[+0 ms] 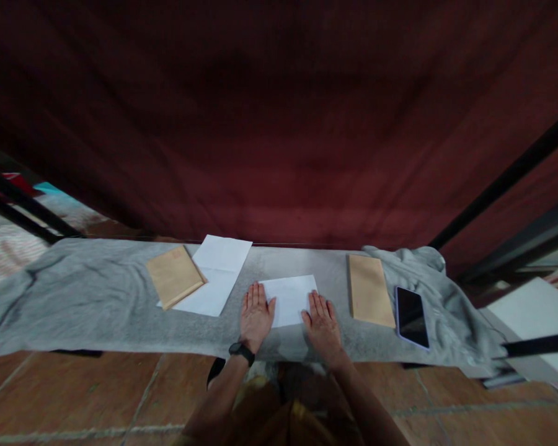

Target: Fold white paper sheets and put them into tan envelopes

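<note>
Head camera, and nearest us there's the terracotta tiled floor (102,396), then a black wristband (242,353) on our left wrist. Up to the hands: our left hand (256,316) lies palm down on the left edge of the small white paper rectangle (289,300), fingers nearly together, thumb out over the paper. Our right hand (323,325) is flat at the right edge, fingers slightly apart, thumb angled inward; nothing's pinched. The paper sits between them on the long grey cloth (121,322). We'd call this step pressing or smoothing; the next move calls for light, even pressure so it doesn't skew or wrinkle.

Off to our right, a purple-edged phone with a dark screen (411,317) lies beside a tan paper envelope (371,291). Over left, a squarish tan paper packet (174,275) overlaps a larger creased white sheet (218,282). And farthest out, a dark red fabric backdrop (297,124) hangs behind everything.
</note>
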`<state>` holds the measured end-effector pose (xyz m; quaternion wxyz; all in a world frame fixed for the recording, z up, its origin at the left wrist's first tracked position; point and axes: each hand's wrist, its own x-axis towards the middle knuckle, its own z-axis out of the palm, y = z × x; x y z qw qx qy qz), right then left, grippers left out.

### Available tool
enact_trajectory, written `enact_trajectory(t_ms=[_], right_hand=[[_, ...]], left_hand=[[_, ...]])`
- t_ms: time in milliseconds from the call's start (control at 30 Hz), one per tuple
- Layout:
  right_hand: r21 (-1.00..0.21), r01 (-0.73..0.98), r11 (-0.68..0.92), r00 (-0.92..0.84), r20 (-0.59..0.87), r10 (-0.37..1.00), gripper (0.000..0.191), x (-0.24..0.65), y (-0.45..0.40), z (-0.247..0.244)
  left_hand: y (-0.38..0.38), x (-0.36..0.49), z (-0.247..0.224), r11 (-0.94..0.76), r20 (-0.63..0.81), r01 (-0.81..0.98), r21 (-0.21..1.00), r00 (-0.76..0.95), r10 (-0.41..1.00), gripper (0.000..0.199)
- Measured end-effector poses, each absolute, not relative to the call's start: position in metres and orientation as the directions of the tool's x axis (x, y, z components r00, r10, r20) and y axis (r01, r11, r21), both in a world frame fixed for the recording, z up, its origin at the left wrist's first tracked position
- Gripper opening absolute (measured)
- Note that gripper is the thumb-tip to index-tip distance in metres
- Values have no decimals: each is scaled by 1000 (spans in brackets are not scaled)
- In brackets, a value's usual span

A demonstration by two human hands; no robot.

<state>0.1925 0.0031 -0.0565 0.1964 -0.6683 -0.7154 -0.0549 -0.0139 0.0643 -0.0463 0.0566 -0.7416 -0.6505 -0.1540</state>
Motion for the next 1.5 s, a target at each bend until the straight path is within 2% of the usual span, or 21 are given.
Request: enact_trajectory(t_ms=[200,367,433,933,1167,1500], right_hand=[[-187,977,104,-30,361,932,56,192,1,-58],[-199,976,89,-17,338,941,55,193,0,-56],[-200,976,84,-15,324,946,53,193,0,-53],[-258,964,66,32,358,933,51,181,5,-51],[-282,924,259,-147,365,919,50,146,4,-51],[-223,962,157,-56,402,914,52,181,-3,-53]], left_hand=[[48,-7,-42,-89,341,981,170,27,940,56],[26,42,-45,-303,303,930,207,234,924,56],[19,53,-48,-336,277,917,215,273,921,57],[9,4,-45,-232,302,959,165,174,937,57],[9,3,-44,-240,275,961,140,195,941,57],[10,1,-47,-248,317,959,139,194,928,56]])
